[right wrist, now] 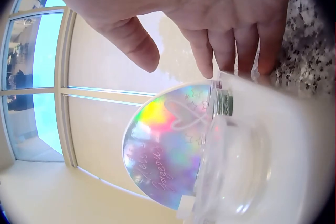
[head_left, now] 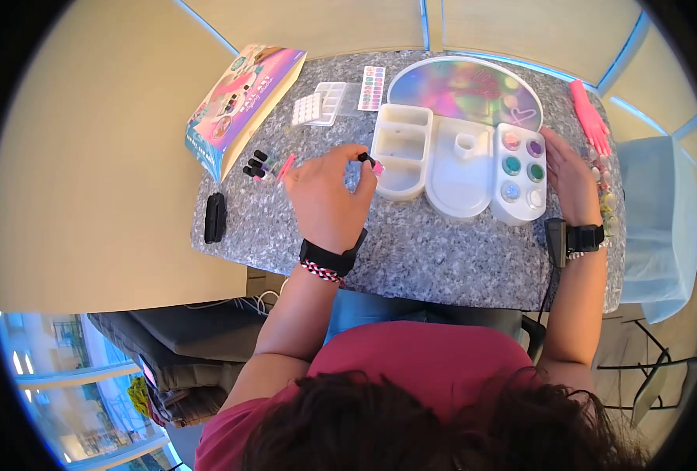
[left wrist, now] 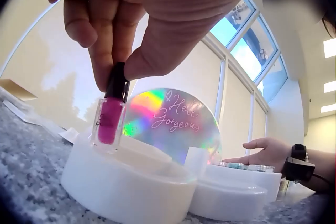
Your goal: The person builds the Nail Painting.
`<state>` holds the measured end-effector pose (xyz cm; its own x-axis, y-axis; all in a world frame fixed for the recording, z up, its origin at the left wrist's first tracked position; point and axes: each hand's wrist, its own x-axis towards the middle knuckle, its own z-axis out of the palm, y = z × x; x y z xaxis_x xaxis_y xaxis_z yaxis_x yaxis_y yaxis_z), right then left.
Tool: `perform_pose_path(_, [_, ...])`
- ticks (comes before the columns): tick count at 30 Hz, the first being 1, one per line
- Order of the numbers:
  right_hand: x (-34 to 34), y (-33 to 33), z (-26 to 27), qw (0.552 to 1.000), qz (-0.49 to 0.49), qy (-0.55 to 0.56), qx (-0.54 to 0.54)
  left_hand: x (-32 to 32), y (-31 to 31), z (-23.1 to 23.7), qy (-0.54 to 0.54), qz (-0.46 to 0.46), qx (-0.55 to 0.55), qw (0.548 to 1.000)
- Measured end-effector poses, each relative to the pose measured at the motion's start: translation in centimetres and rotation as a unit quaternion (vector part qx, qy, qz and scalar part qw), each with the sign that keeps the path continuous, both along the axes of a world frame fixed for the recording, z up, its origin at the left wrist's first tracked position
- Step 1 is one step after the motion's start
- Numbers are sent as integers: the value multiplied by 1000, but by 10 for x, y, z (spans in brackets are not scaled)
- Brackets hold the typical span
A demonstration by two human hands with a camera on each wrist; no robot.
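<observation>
The left hand (head_left: 334, 192) pinches the black cap of a small pink polish bottle (left wrist: 109, 121) between thumb and fingers, at the left compartments of the white organizer (head_left: 399, 187). In the left wrist view the bottle hangs upright by the rim of a white compartment. The right hand (head_left: 572, 177) rests along the organizer's right side, fingers straight, beside the section with several glitter pots (head_left: 512, 165). From the right wrist view, the right hand (right wrist: 210, 29) has its thumb apart and holds nothing. A shiny rainbow panel (right wrist: 168, 150) stands behind the organizer.
On the granite table (head_left: 435, 259) lie several black-capped bottles (head_left: 256, 166), a pink item (head_left: 286, 166) and a black case (head_left: 215, 217) at left. Behind them are a colourful box (head_left: 242, 102), white trays (head_left: 330, 102) and a sticker sheet (head_left: 371, 88). A pink hand model (head_left: 589, 118) lies at right.
</observation>
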<state>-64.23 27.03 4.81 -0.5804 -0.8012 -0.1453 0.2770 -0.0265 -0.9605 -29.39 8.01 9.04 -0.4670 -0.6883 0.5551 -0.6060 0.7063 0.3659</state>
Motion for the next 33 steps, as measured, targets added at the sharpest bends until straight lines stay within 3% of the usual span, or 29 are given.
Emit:
perform_pose_path(6, [4,1,5,1000,2,10,6,-8,2,-5,-46,14,-9,999])
perform_pose_path(17, [-2,2,-2,999,35,18,-4,-10,3,-2,-14,32,-41,999])
perform_pose_path(23, [-11,4,-16,1000,16,-12,-15,62,-49,14,16,153,2,988])
perform_pose_path(25, [-4,3,-10,1000,10,-5,-10,94,-73,7,-10,264,-52,963])
perform_pose_path(28, [-3,-2,-8,1000,-4,4,0,132,-96,-5,-92,325,-16,941])
perform_pose_path(33, [-9,5,-15,1000,-19,-9,9,142,-106,-11,-107,306,72,943])
